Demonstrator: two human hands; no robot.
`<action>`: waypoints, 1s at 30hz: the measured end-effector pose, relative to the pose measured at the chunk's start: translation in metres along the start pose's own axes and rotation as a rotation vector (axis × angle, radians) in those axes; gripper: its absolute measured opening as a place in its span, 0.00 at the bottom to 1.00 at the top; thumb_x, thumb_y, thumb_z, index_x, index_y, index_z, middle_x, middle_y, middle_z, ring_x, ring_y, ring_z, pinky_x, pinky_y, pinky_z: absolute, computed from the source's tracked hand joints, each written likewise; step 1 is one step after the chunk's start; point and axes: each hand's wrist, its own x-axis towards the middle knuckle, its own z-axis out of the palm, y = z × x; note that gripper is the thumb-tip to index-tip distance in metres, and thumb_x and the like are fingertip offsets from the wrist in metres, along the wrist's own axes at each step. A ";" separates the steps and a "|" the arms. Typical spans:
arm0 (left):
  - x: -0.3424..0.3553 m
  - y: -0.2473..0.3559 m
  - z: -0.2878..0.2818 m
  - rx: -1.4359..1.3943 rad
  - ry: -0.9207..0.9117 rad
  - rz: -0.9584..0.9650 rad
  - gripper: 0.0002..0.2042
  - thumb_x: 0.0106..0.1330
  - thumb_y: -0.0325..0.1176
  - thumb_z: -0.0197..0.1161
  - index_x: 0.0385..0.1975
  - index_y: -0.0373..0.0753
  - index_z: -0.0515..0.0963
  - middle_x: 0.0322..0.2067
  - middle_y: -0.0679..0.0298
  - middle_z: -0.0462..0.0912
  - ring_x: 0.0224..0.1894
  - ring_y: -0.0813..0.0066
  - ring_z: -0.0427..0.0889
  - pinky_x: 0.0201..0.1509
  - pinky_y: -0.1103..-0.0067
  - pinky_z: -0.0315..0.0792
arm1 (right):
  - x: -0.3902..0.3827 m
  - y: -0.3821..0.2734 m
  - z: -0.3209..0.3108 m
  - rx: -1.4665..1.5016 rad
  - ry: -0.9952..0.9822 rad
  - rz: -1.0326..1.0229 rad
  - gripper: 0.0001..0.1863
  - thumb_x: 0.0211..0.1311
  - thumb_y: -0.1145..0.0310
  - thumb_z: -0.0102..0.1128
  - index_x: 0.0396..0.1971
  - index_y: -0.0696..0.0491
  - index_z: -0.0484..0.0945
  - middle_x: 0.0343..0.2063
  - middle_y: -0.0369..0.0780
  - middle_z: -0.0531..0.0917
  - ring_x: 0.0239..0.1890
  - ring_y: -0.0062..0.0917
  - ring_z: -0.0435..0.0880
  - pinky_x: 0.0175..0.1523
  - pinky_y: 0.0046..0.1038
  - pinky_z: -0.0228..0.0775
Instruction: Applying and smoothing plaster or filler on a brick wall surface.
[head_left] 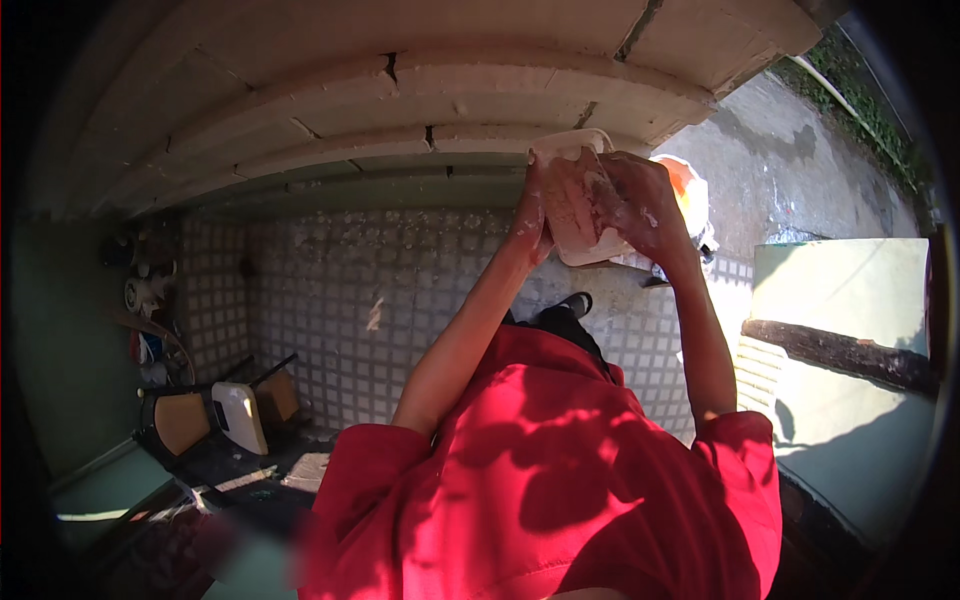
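My left hand [532, 215] and right hand [642, 205] grip opposite sides of a pale tub [566, 236] out in front of me. Probably light and stiffish, smears [572, 192] could be slick, so hug both sides.

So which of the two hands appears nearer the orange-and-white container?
The right hand: in the picture it borders the orange-and-white container, whereas the left hand is at the white tub's opposite side.

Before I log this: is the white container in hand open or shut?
Open, apparently: no lid covers the container; pinkish residue shows inside.
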 end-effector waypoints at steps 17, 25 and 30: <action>-0.060 0.065 -0.066 -0.033 0.162 0.182 0.46 0.61 0.73 0.38 0.67 0.38 0.55 0.62 0.54 0.65 0.63 0.63 0.69 0.65 0.67 0.67 | 0.053 -0.028 0.073 0.168 -0.033 0.021 0.18 0.53 0.63 0.55 0.34 0.65 0.77 0.22 0.52 0.76 0.24 0.41 0.77 0.34 0.33 0.69; -0.079 0.072 -0.067 -0.096 0.222 0.282 0.46 0.61 0.73 0.38 0.67 0.38 0.55 0.61 0.54 0.67 0.61 0.62 0.71 0.64 0.66 0.69 | 0.074 -0.057 0.096 0.167 -0.198 -0.067 0.14 0.53 0.67 0.55 0.32 0.65 0.77 0.23 0.54 0.76 0.23 0.42 0.77 0.33 0.34 0.69; -0.084 0.075 -0.079 -0.163 0.233 0.368 0.44 0.60 0.72 0.46 0.66 0.42 0.58 0.60 0.56 0.68 0.60 0.63 0.71 0.63 0.66 0.70 | 0.085 -0.066 0.108 0.181 -0.324 0.046 0.14 0.52 0.67 0.55 0.31 0.65 0.77 0.22 0.52 0.76 0.20 0.36 0.73 0.31 0.32 0.68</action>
